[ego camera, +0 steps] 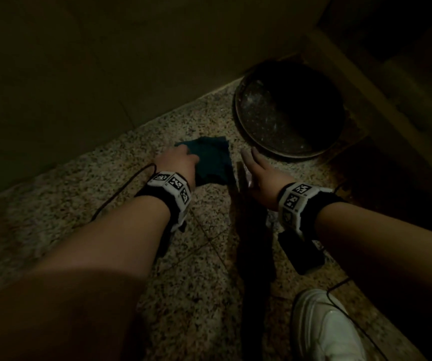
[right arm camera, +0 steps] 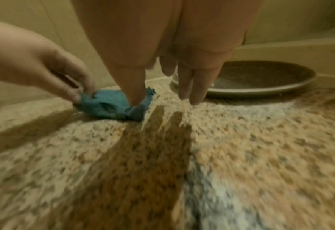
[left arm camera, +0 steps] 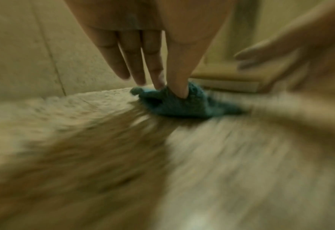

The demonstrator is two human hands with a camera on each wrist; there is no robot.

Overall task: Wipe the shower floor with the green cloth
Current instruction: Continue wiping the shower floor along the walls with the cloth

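Nearest, one white shoe (ego camera: 324, 327) is seen on the speckled shower floor (ego camera: 196, 282). Further out, one green cloth (ego camera: 213, 160) lies bunched on that floor, close to the wall. It is pinched at its left edge by the left hand (ego camera: 177, 162), the nearer grip. The right hand (ego camera: 258, 175) is held open just right of the cloth; whether its thumb touches cannot be told. Beyond, one round dish (ego camera: 287, 110) sits.

Home shower, speckled floor (ego camera: 199, 256), tiled wall (ego camera: 79, 74)
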